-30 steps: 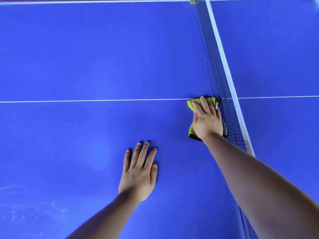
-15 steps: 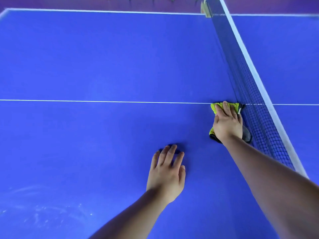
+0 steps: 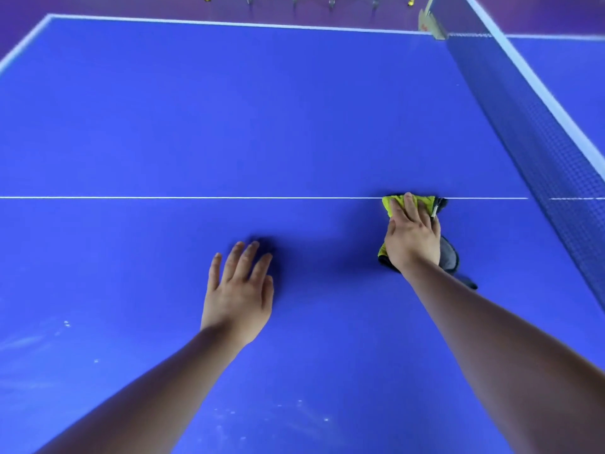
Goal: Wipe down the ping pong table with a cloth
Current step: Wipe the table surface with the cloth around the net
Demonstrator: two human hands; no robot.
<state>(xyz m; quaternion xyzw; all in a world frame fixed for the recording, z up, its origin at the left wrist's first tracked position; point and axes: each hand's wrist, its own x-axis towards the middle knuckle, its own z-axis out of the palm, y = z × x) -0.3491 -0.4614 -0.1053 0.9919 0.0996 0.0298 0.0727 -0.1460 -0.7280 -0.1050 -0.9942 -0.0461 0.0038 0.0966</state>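
Observation:
The blue ping pong table (image 3: 229, 119) fills the view, with a white centre line running left to right. A yellow-green and grey cloth (image 3: 397, 202) lies on the centre line, some way left of the net. My right hand (image 3: 413, 236) presses flat on the cloth with straight fingers, covering most of it. My left hand (image 3: 240, 293) rests flat on the bare table surface to the left, fingers spread, holding nothing.
The dark net (image 3: 537, 139) with its white top band runs from the far right corner down to the right edge. A net clamp (image 3: 431, 26) sits at the far table edge. Faint whitish smears and specks (image 3: 65, 324) mark the near left surface.
My right hand has slid the cloth leftward along the centre line, away from the net. The view has shifted, showing more of the far table edge. My left hand stays flat on the table.

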